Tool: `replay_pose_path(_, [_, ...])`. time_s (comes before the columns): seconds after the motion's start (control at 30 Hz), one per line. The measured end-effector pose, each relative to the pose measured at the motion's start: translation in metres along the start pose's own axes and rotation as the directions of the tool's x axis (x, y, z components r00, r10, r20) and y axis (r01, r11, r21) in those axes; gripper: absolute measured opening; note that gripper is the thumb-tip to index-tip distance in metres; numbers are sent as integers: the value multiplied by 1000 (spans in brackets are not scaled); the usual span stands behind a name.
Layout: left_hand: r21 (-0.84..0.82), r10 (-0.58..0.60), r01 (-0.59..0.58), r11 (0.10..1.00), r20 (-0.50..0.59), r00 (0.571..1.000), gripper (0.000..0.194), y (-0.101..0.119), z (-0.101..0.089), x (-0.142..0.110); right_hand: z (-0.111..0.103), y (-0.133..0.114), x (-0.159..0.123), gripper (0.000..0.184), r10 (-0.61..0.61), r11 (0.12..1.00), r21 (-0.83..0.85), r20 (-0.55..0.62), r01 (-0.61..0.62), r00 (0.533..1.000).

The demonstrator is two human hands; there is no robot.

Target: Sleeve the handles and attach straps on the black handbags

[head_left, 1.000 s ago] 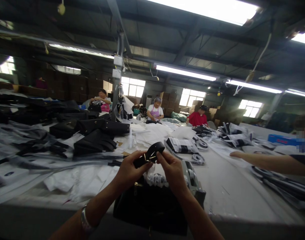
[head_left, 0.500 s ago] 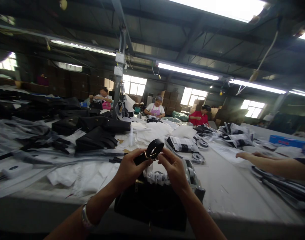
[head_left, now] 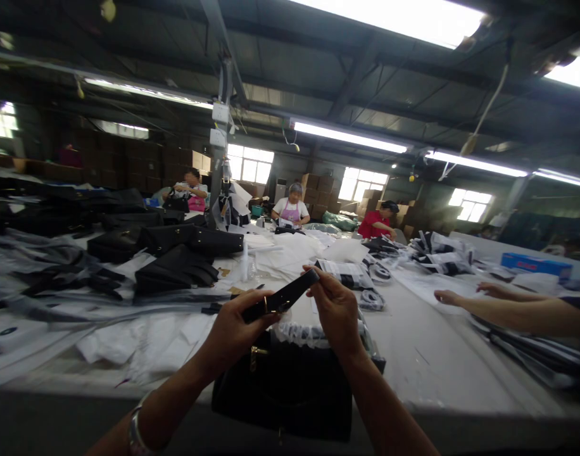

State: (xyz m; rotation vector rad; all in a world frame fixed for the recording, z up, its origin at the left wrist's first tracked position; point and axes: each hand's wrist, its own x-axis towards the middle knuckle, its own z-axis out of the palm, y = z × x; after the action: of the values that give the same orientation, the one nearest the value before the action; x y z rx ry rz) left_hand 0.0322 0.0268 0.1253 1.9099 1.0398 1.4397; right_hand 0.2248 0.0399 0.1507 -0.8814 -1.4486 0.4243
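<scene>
Well, my bench (head_left: pixel 404 361) is pale and broad, its left side heaped with black bags (head_left: pixel 171 269) and clear plastic wraps (head_left: pixel 57 304). It stands in a dim, wide room under long tube lamps (head_left: pixel 351 137), with a pillar (head_left: pixel 218 171) rising beyond the heap and windows (head_left: pixel 249 163) in the far wall.

The black strap (head_left: pixel 292 290) is up in the air in front of me, above the dark handbag (head_left: pixel 283 389) at the bench's near edge. Its long axis slants from lower left to upper right, the tip pointing up and to the right, the gold-coloured buckle (head_left: pixel 266 305) at the lower end. My left grip (head_left: pixel 237 326) is clamped on the strap beside the buckle; my right grip (head_left: pixel 336 310) pinches the tip between thumb and fingers.

Counting up, I have one strap, one buckle on it and one handbag beneath, with white crinkled wrapping (head_left: pixel 302 332) at its top. Three co-workers (head_left: pixel 292 209) are across the bench, one blue box (head_left: pixel 537 265) lies at the right, and two hands (head_left: pixel 446 296) of another person reach in there.
</scene>
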Motion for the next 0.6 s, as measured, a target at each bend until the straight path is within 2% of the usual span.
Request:
replay_pose_path(0.17, [12,-20,20,1000,19,1000,30,-1,-1,-1,-2,2,-1,27,-9,999,-42,38,11,999])
replay_pose_path(0.3, [-1,-31,31,1000,-1,1000,29,1,1,-2,-1,1,-10,25,25,998,-57,142,-17,990])
replay_pose_path(0.43, [-8,-8,8,1000,-30,1000,26,4,5,-3,2,0,-20,32,16,997,-78,221,2,975])
replay_pose_path(0.6, [1,22,-22,1000,-56,998,23,7,5,-3,5,4,-25,30,68,996,39,315,-84,947])
